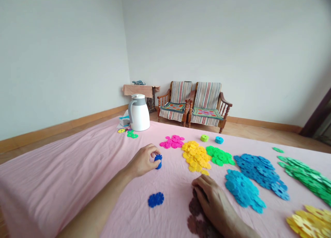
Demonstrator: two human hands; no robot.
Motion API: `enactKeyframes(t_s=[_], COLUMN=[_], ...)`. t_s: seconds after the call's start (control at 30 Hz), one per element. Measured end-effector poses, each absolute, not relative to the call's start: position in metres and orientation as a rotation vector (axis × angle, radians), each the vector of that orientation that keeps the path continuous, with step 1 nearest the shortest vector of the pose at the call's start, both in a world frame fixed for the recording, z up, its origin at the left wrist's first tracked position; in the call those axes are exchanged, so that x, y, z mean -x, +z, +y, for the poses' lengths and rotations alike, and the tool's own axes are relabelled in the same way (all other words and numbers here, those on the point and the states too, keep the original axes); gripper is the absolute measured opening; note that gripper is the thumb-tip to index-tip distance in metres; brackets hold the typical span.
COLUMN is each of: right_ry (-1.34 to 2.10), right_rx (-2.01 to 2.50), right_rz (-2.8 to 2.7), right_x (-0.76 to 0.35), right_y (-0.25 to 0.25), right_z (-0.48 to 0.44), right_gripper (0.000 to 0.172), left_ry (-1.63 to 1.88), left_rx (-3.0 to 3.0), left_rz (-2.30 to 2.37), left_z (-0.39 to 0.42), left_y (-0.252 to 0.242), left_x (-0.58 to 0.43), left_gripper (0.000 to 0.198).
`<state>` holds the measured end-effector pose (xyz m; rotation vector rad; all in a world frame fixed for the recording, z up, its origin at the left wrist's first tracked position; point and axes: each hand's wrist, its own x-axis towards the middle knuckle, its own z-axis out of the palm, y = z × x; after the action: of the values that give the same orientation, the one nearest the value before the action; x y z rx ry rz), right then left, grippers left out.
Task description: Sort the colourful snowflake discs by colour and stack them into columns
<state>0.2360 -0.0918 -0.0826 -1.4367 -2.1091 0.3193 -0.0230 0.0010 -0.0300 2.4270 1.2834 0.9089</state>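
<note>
My left hand pinches dark blue flower-shaped plastic discs on edge between thumb and fingers, just above or on the pink cloth; I cannot tell whether they touch it. More dark blue discs lie flat nearer to me. My right hand rests low over a pile of brown discs, its fingers curled and partly covering them. What those fingers hold, if anything, is hidden. Just beyond that hand lies a heap of orange-yellow discs, and light blue discs spread to its right.
A white jug stands at the back left beside a tissue box. Pink discs, bright green discs, blue discs and darker green discs lie across the cloth. Two wooden armchairs stand behind.
</note>
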Motion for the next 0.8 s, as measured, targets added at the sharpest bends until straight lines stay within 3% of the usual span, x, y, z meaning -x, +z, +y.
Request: enactKeyframes(t_s=[0.47, 0.8], right_ry=[0.313, 0.298], right_rx=[1.438, 1.438], right_rz=[-2.099, -2.108], right_x=[-0.236, -0.236], right_y=[-0.082, -0.081], right_z=[-0.093, -0.093], right_gripper=[0.024, 0.024], left_ry=[0.798, 0.791], left_rx=[-2.43, -2.52], left_rz=[1.386, 1.041], left_z=[0.004, -0.018], left_y=[-0.036, -0.023], left_x=[0.025, 0.009], left_gripper=[0.016, 0.011])
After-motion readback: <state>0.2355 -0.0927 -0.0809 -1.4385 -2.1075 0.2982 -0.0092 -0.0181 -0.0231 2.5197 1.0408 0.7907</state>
